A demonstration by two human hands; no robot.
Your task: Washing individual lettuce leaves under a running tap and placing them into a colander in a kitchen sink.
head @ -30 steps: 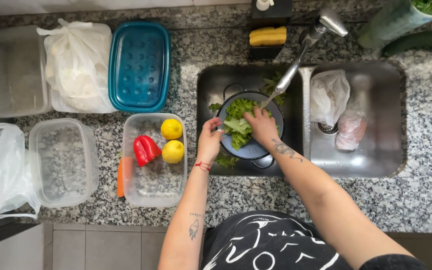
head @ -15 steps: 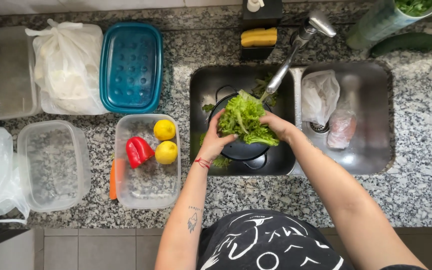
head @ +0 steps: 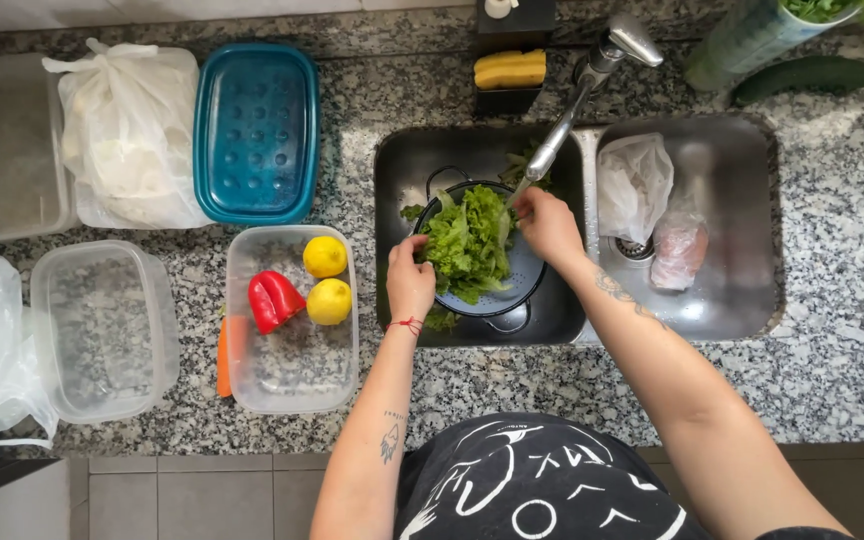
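Observation:
A bunch of green lettuce [head: 472, 240] lies over a dark colander [head: 522, 290] in the left basin of the steel sink [head: 392, 170], below the tap [head: 592, 80]. My left hand [head: 409, 280] grips the lettuce's left side near the colander rim. My right hand [head: 547, 225] holds its upper right edge, close under the spout. Loose lettuce bits lie around the colander.
The right basin holds a plastic bag [head: 632, 185] and a wrapped pink item [head: 679, 250]. Left of the sink a clear tub [head: 292, 385] holds a red pepper [head: 272, 300] and two lemons [head: 327, 280]; a carrot [head: 224, 360] lies beside it. A teal lid [head: 257, 130], empty tubs, bags, sponge [head: 510, 68] and cucumber [head: 802, 75] surround.
Both hands lifted the lettuce as a bunch above the colander half a second ago; now it is spread lower over the colander, my hands farther apart on its two sides.

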